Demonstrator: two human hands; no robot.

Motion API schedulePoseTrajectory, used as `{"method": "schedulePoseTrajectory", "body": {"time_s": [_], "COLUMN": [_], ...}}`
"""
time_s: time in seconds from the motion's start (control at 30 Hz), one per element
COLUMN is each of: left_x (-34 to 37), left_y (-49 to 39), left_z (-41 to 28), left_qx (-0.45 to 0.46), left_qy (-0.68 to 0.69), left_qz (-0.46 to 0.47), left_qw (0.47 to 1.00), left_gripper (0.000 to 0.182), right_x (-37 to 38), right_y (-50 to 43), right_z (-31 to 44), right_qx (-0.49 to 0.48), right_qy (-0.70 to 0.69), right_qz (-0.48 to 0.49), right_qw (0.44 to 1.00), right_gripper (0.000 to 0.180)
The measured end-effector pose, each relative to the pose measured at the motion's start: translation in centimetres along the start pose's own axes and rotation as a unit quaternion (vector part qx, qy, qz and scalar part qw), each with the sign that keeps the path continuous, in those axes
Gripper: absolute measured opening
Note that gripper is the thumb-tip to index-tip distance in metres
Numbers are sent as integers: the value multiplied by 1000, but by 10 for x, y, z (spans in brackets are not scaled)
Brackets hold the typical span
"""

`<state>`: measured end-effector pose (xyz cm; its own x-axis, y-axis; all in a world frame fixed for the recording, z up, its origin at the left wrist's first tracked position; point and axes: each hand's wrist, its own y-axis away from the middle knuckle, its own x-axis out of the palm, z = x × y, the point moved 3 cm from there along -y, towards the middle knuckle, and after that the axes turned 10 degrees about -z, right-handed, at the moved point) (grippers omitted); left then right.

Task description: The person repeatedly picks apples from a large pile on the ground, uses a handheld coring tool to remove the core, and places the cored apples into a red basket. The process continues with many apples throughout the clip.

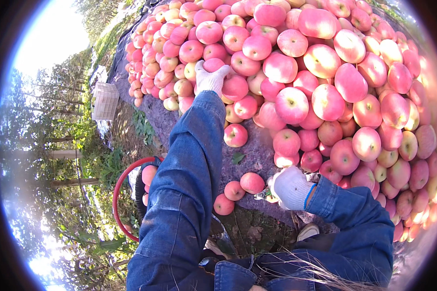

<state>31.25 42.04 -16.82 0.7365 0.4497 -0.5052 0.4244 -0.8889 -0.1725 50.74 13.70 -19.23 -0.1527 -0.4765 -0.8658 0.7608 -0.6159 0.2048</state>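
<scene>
A large heap of pink-red apples point(292, 105) lies before me on a dark ground sheet. My left hand point(210, 77), in a white knitted glove, reaches into the heap with its fingers around an apple point(213, 65). My right hand point(292, 187), gloved too, is closed around a small tool with metal jaws point(261, 195), perhaps fruit snips; its handles are hidden in the palm. Beside the tool's tip lie a few loose apples point(252, 183) on the sheet. Another single apple point(235, 135) rests at the heap's near edge.
At the left, a basket or bucket with a red hoop handle point(117, 198) holds apples, partly hidden by my left sleeve. A white plastic crate point(105, 101) stands farther off. The purplish ground sheet point(240, 160) lies under the fruit, and a shoe point(308, 231) shows near my body.
</scene>
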Motion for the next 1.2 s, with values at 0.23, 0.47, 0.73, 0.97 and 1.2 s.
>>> {"method": "schedulePoseTrajectory", "body": {"time_s": [0.23,0.47,0.73,0.97,1.2], "left_x": [1,-63,-162,-108,-96], "left_y": [2,44,234,301,265], "left_z": [33,67,144,144,161], "left_qx": [10,-83,-64,231,182], "left_qy": [87,297,-74,-317,-309], "left_qz": [16,-59,237,311,457], "left_qw": [996,949,967,866,814], "left_gripper": [93,32,60,89,83], "right_x": [-1,5,13,6,6], "right_y": [-4,-5,5,1,1], "right_z": [-1,-4,-17,-12,-21], "right_qx": [-10,4,75,65,125], "right_qy": [5,3,15,-5,-55], "right_qz": [-4,-24,-149,-193,-154], "right_qw": [1000,1000,986,979,979], "right_gripper": [29,24,13,27,34]}}
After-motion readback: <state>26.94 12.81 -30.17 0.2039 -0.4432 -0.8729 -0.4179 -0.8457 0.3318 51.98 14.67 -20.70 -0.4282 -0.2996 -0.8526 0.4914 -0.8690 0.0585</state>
